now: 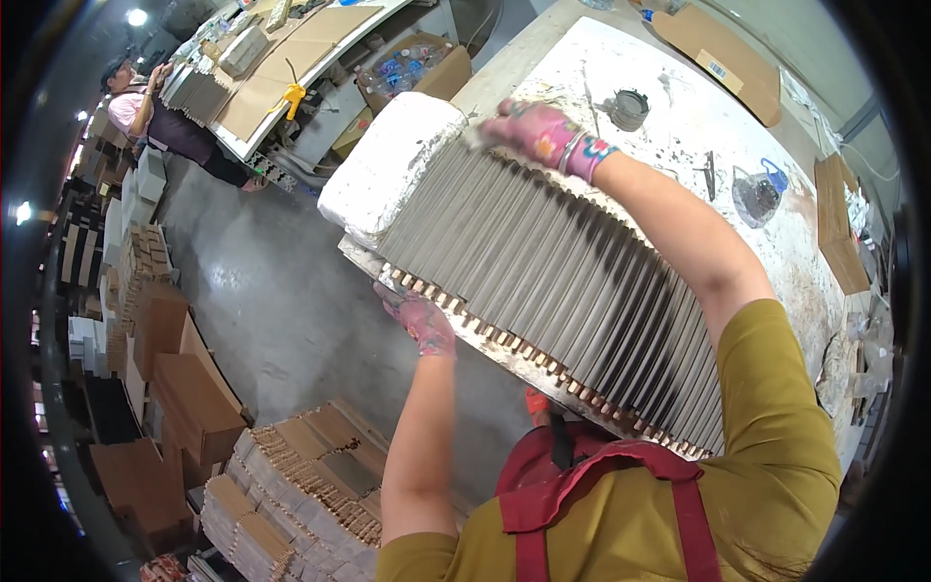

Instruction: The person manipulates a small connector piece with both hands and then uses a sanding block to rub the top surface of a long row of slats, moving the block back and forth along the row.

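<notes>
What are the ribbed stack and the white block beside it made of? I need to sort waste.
The ribbed stack looks like grey cardboard: matte faces, brown layered ends. The white block seems to be foam, with a chalky, dented surface; that is uncertain.

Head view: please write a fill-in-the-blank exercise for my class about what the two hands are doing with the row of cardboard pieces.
1. Both hands wear patterned ____ gloves.
2. The left hand touches the near edge of the row of grey cardboard pieces, while the right hand rests on its ____ edge.
3. At the row's left end lies a bulky ____ block.

Missing words: pink; far; white
</notes>
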Demonstrator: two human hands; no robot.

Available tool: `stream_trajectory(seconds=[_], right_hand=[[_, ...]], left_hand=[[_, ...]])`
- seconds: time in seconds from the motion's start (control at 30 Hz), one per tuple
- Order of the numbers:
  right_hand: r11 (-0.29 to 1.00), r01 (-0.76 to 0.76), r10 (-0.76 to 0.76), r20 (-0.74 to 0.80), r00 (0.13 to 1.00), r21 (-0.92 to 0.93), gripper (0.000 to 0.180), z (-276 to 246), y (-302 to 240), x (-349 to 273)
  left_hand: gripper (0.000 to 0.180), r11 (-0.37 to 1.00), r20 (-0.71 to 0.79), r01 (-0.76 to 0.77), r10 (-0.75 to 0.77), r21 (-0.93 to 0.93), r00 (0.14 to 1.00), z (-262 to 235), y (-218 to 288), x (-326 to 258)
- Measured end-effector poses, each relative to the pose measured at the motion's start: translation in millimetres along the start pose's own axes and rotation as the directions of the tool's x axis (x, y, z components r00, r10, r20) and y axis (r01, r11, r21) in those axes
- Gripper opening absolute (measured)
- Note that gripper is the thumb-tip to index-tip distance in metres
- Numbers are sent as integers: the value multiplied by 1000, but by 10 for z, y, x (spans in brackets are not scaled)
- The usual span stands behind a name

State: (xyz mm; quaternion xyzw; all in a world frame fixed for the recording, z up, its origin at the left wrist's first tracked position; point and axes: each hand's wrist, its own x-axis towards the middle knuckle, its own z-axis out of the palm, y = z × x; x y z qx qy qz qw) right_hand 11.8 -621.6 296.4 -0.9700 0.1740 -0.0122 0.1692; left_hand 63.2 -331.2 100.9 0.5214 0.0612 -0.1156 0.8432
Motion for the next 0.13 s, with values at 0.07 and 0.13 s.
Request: stream_trajectory(seconds=[0.07,0.13], right_hand=[[949,91,-137,-137,981,-300,36,-36,312,-20],[961,122,-137,-45,990,-247,44,-60,158,-4]], left_hand=[[58,990,-78,113,-106,81,991,240,196,-165],[62,990,-29,68,-65,121,997,101,112,-73]])
